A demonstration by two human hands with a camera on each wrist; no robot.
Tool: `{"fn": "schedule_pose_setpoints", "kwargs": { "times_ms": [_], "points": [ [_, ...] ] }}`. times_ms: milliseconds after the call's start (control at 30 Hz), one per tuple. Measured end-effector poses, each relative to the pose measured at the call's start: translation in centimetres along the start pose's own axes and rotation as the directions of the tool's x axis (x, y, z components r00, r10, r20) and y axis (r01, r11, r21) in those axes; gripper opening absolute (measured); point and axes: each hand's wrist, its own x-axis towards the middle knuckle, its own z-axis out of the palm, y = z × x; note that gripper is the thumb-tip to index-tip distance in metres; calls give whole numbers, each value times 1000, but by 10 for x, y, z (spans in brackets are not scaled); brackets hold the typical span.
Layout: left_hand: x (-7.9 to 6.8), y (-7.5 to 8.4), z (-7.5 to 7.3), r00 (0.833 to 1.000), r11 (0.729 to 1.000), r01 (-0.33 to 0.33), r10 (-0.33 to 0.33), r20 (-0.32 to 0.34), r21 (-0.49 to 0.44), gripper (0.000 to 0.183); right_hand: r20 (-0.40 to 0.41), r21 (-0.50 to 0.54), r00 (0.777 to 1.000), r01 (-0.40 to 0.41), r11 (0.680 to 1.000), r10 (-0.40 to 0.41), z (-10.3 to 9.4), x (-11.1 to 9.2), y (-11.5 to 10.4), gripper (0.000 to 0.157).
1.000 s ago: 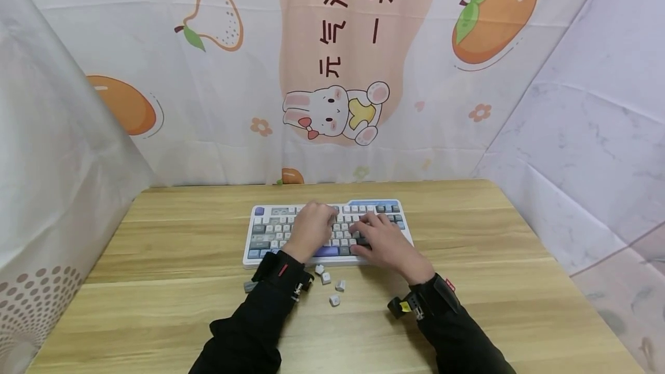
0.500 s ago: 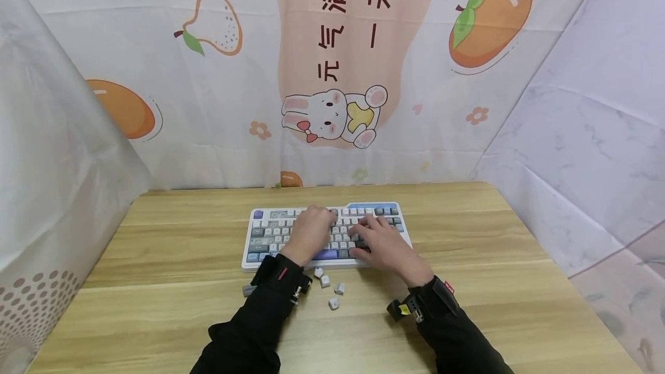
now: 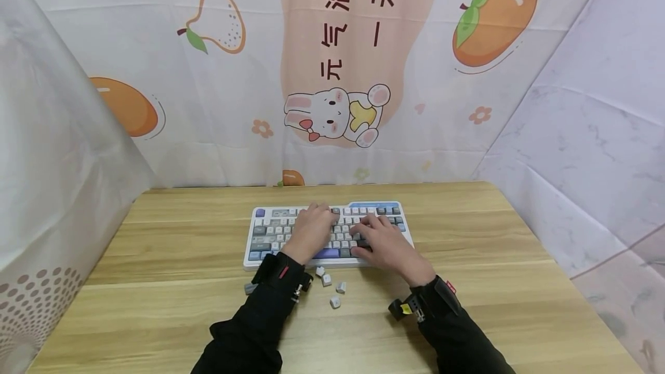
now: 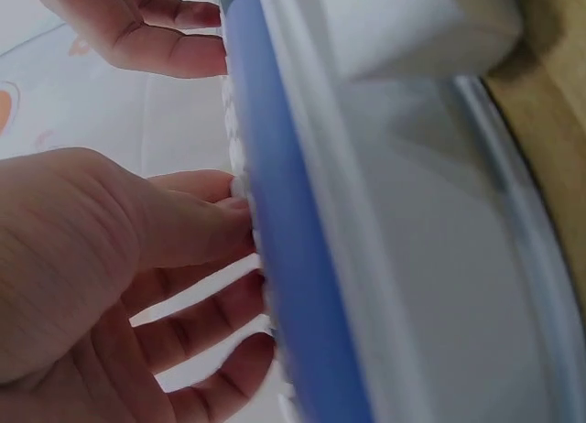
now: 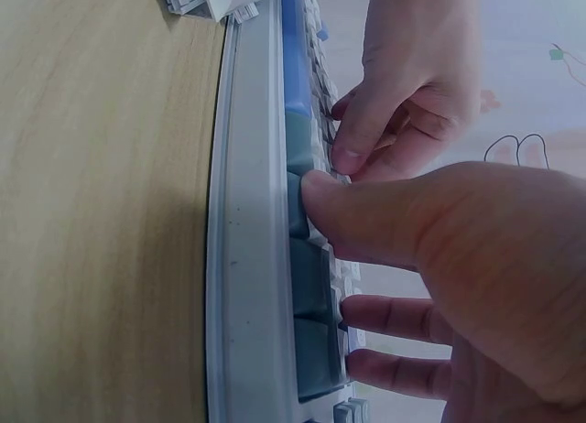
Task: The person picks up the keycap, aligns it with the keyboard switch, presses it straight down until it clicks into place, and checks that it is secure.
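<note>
A white keyboard (image 3: 343,235) with white, grey and blue keycaps lies on the wooden table. My left hand (image 3: 312,231) is over its middle, and in the left wrist view the thumb and index finger pinch a small white keycap (image 4: 240,187) at the key rows. The other left fingers extend down to the keys. My right hand (image 3: 388,246) rests on the keyboard's right part, thumb by the dark bottom-row keys (image 5: 309,267) and fingertips on the keys, gripping nothing. The left hand hides the keys under it.
Several loose white keycaps (image 3: 327,280) lie on the table (image 3: 353,328) in front of the keyboard. A longer grey keycap (image 3: 250,288) shows partly behind the left sleeve. A printed curtain (image 3: 234,103) hangs behind the table.
The head view shifts slightly. Both hands keep nearly the same place on the keyboard, with only a slight change in the left fingers; the loose keycaps stay where they were.
</note>
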Motion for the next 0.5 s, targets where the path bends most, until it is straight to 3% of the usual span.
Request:
{"fn": "schedule_pose_setpoints", "kwargs": {
  "times_ms": [267,500],
  "points": [
    [-9,12,-6,999,988,0,-6,36,151,30,8,-11,1000,-12,1000,12,1,0,-1,34],
    [-24,16,-7,979,985,14,-48,198,170,44,12,-10,1000,-13,1000,13,0,0,-4,35]
  ]
}}
